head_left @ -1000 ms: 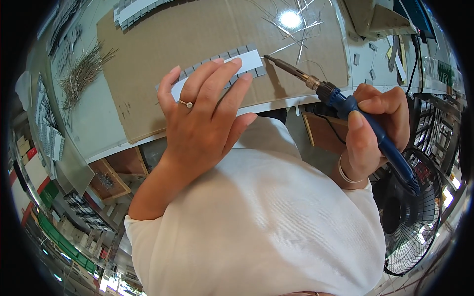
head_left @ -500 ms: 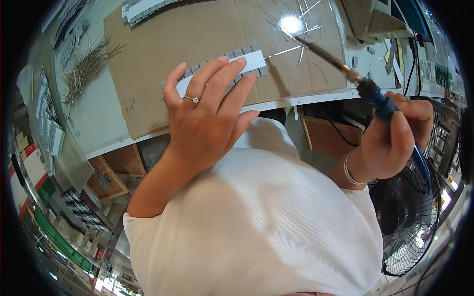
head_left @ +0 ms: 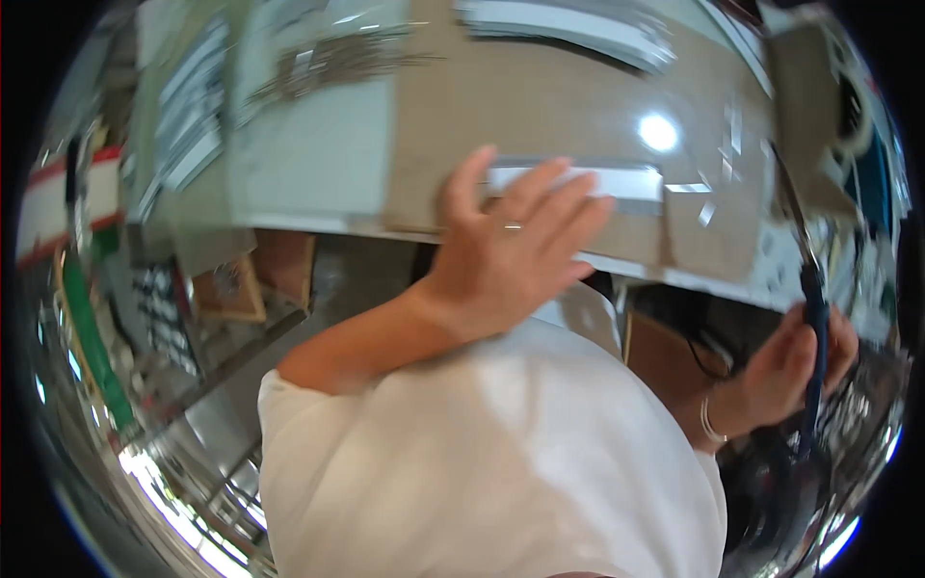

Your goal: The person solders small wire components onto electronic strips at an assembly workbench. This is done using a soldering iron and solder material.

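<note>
My left hand [head_left: 511, 246] rests with spread fingers on a strip [head_left: 631, 183] that is white along the middle and grey at its edges. The strip lies on a brown cardboard sheet [head_left: 420, 135] near the table's front edge. At the right, my right hand [head_left: 785, 366] is closed round the blue handle of a soldering iron [head_left: 815, 313]. Its thin metal tip points up and away, apart from the strip. Short shiny wires [head_left: 708, 193] lie beyond the strip's right end. Motion blur softens the fine detail.
Several similar strips [head_left: 564, 27] sit at the far side of the cardboard. A bundle of thin wires [head_left: 337, 65] lies at the back left, with more strips [head_left: 193, 116] farther left. A beige device [head_left: 807, 96] stands at the right.
The view has swung, so the table and strip appear farther right. My right hand has turned the soldering iron more upright, its tip farther from the strip. My left hand stays on the strip.
</note>
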`<state>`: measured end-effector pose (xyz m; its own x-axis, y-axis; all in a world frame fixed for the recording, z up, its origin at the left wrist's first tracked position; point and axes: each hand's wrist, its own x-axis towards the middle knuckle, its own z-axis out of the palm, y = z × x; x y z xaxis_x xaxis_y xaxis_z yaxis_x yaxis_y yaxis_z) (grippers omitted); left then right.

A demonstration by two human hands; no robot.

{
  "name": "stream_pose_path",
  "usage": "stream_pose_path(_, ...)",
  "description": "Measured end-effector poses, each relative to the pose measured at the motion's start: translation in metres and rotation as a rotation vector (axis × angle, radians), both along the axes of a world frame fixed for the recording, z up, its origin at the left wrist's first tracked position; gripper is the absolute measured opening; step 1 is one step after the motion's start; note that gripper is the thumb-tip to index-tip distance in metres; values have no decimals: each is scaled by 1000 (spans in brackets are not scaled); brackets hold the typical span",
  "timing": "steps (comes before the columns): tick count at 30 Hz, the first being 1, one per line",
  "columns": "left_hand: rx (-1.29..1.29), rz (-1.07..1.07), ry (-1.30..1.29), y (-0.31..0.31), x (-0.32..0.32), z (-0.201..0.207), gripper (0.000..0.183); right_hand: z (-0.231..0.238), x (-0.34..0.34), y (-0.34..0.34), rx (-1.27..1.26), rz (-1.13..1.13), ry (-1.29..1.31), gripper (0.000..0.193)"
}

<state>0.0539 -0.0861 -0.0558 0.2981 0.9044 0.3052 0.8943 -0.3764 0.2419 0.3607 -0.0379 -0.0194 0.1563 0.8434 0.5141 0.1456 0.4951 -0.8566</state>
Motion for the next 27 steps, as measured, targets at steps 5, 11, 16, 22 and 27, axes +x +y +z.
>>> stream_pose_path(5, -8, -23, -63, 7, -22, 10, 71, -2, -9, 13, -90, 222, 169, 27)
stream_pose_path(11, 103, 304, 28, 16, -93, 22, 36, 3, -44, 20, -161, 100, 142, 25)
stream_pose_path(16, 123, 316, 89, 33, -122, 15, 30, 6, -78, 23, -176, 173, 139, 26)
stream_pose_path(22, 51, 221, -38, 13, -114, 16, 31, 13, -83, 25, -157, 210, 110, 28)
stream_pose_path(27, 100, 432, 150, 18, -148, 13, 34, 12, -88, 26, -173, 201, 97, 29)
